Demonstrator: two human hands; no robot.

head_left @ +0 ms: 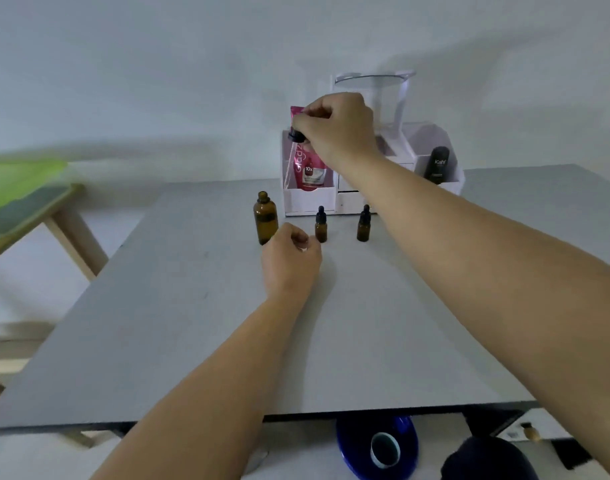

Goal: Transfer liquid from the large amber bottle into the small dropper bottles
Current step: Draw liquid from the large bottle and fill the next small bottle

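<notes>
Large amber glass bottle stands upright and uncapped towards the far side of our grey table. To its right stand two small amber dropper bottles, both with black bulb caps on: one dropper bottle close by, the other dropper bottle further right, the two apart.

Our right hand is raised above them, fingertips pinching a black-capped glass dropper. Its clear pipette hangs down at a slight tilt, the tip in the air above and a little right of the large bottle's mouth.

Our left hand sits low just in front of the large bottle, fingers curled in towards the thumb; we cannot tell whether it holds anything.

Behind the bottles, a white plastic organiser holds a pink pouch and a black tube.
</notes>
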